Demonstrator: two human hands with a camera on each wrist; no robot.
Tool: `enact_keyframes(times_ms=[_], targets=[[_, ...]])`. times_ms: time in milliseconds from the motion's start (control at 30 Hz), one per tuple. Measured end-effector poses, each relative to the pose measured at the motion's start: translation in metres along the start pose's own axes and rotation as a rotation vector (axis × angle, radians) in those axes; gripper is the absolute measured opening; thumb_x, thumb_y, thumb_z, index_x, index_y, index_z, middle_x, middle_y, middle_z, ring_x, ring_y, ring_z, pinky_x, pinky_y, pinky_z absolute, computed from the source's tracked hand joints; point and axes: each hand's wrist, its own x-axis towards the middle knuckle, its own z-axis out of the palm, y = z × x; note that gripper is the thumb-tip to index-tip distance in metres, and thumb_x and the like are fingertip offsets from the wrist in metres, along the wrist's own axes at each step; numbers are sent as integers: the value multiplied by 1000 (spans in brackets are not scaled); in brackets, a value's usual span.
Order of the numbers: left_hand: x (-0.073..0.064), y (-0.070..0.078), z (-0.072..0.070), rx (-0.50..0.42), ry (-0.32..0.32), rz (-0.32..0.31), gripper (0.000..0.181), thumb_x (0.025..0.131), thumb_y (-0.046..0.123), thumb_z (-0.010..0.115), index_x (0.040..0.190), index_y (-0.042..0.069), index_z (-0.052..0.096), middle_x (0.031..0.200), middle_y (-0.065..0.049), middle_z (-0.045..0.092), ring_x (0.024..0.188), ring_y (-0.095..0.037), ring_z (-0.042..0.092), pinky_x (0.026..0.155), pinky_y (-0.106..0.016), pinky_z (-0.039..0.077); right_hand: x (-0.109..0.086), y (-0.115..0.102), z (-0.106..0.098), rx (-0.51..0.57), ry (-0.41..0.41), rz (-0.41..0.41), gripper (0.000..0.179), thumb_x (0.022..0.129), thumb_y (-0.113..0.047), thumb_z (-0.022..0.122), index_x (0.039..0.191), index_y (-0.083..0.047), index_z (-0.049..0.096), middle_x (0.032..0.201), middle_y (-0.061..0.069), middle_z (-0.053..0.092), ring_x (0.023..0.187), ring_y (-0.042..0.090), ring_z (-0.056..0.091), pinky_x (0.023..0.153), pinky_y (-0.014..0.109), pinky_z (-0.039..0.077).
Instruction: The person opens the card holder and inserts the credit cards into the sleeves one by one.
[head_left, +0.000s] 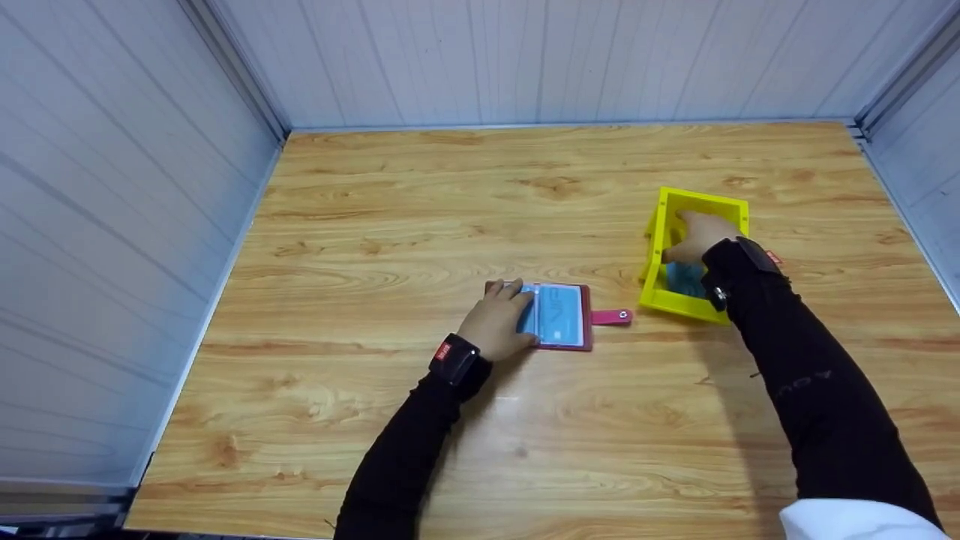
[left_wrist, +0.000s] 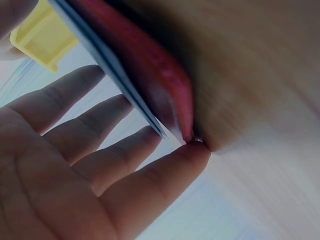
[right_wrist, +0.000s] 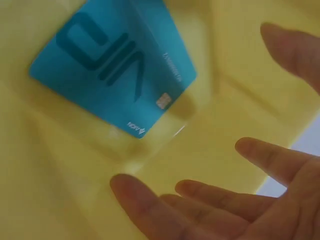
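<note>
A red card holder point(head_left: 587, 330) lies spread on the table, with a light blue card point(head_left: 561, 315) in a clear sleeve on its right side. My left hand point(head_left: 496, 322) rests over its left side, fingers extended. From the left wrist view, those fingers touch the clear sleeves and the edge of the red cover point(left_wrist: 167, 80). Inside a yellow bin point(head_left: 682, 304), my right hand point(head_left: 703, 234) has its fingers spread apart with nothing between them. Blue cards point(right_wrist: 107, 65), overlapping, lie on the bin's floor near the fingertips, apart from them.
A pink snap strap point(head_left: 609, 317) sticks out from the holder toward the bin. The wood-grain table point(head_left: 420, 210) is bounded by pale panel walls point(head_left: 465, 60) at the back and sides.
</note>
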Motion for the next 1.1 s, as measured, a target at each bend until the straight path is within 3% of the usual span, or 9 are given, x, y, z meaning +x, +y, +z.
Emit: enact_keyframes(times_ms=[67, 167, 300, 500, 733, 933, 1100], targets=[[0, 0, 0, -2, -1, 5, 73, 84, 34, 76, 146, 9, 46, 157, -15, 35, 146, -40, 30, 117, -50, 31, 0, -1, 2, -11, -21, 7, 89, 86, -35, 70, 152, 4, 24, 146, 33, 37, 130, 48, 39, 109, 61, 32], [0, 0, 1, -7, 1, 18, 72, 84, 34, 76, 145, 8, 47, 157, -16, 36, 145, -41, 30, 118, -50, 31, -2, -2, 7, -3, -64, 38, 69, 83, -32, 74, 135, 3, 45, 123, 27, 53, 109, 40, 50, 96, 54, 43], [-1, 1, 0, -5, 3, 20, 72, 84, 34, 76, 145, 8, 47, 157, -16, 36, 145, -41, 30, 118, -50, 30, -5, -3, 9, 31, -96, 90, 44, 80, -22, 76, 111, -1, 54, 101, 15, 52, 92, 32, 48, 81, 44, 44], [-1, 1, -1, -2, -3, 1, 72, 84, 34, 75, 146, 9, 47, 158, -15, 34, 146, -40, 29, 117, -52, 31, -5, -4, 9, 41, -95, 110, 45, 80, -19, 76, 114, -1, 52, 106, 17, 53, 95, 32, 49, 81, 44, 45], [0, 1, 0, 5, -4, -5, 72, 85, 35, 75, 147, 11, 46, 158, -14, 33, 147, -39, 28, 115, -54, 33, 0, 3, 8, 46, -103, 61, 56, 79, -22, 78, 119, 3, 47, 110, 21, 52, 97, 34, 49, 83, 45, 46], [1, 1, 1, 11, -5, -10, 72, 85, 35, 75, 147, 11, 46, 158, -13, 33, 147, -39, 28, 114, -54, 34, 4, 7, 9, 110, -127, 109, 53, 81, -22, 76, 117, 2, 46, 108, 18, 49, 96, 33, 49, 80, 40, 46], [0, 1, 1, 5, -10, -16, 72, 85, 35, 74, 147, 11, 46, 158, -13, 33, 147, -39, 27, 112, -58, 35, 5, 7, 9, 53, -113, 71, 51, 79, -23, 77, 112, 5, 50, 101, 17, 52, 90, 31, 52, 75, 36, 48]])
